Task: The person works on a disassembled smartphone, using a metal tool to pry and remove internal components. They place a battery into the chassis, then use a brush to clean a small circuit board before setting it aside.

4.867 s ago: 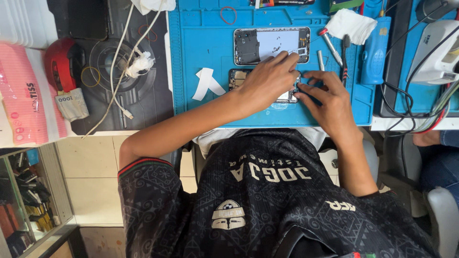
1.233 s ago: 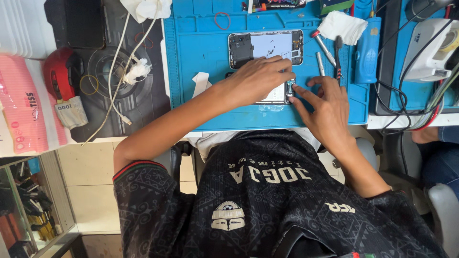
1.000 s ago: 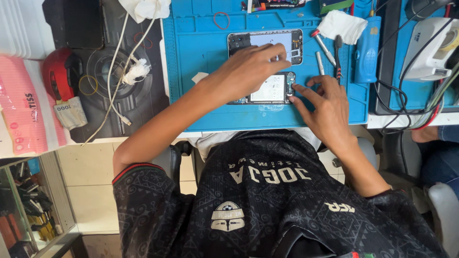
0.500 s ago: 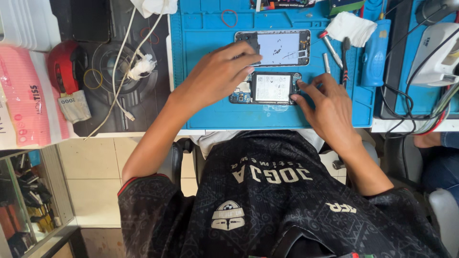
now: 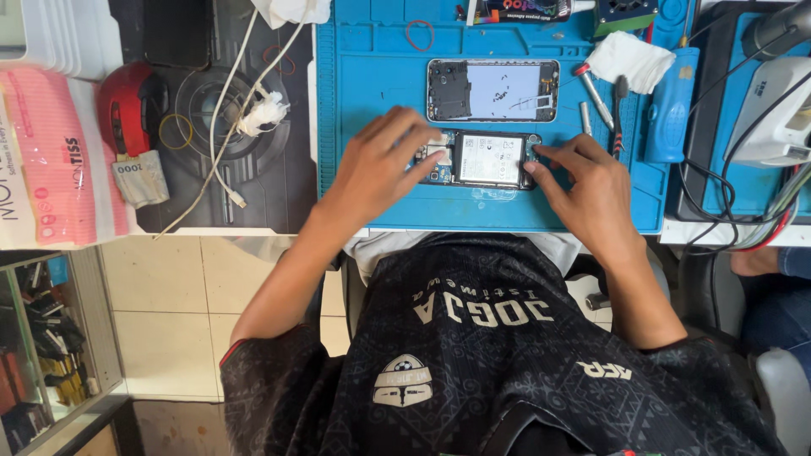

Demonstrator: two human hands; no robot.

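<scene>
An opened smartphone body with a white battery label and exposed circuit board (image 5: 484,159) lies flat on the blue silicone repair mat (image 5: 380,101), near the mat's front edge and roughly at its middle. The left hand (image 5: 380,169) rests over the phone's left end, fingers loosely spread and laid down on the board area; it presses rather than pinches, and whether anything small sits under the fingertips cannot be told. The right hand (image 5: 591,181) meets the phone's right end, its fingertips touching the rim and pushing inward, holding nothing else.

Just behind the phone, toward the mat's far edge, lies a separated phone frame with a pale grey inner panel (image 5: 492,89). Beside it to the right lie a silver screwdriver with a red collar (image 5: 594,83), a dark-handled brush tool (image 5: 619,114) and a crumpled white cloth (image 5: 629,61). Off the mat's left edge, on a black pad, sit a red round tape dispenser (image 5: 127,105) and a white charging cable (image 5: 224,127).

The step in hand appears to be steadying the open phone from both ends while working on its internals. The next move likely calls for one hand to stay braced while the other takes up a tool.
</scene>
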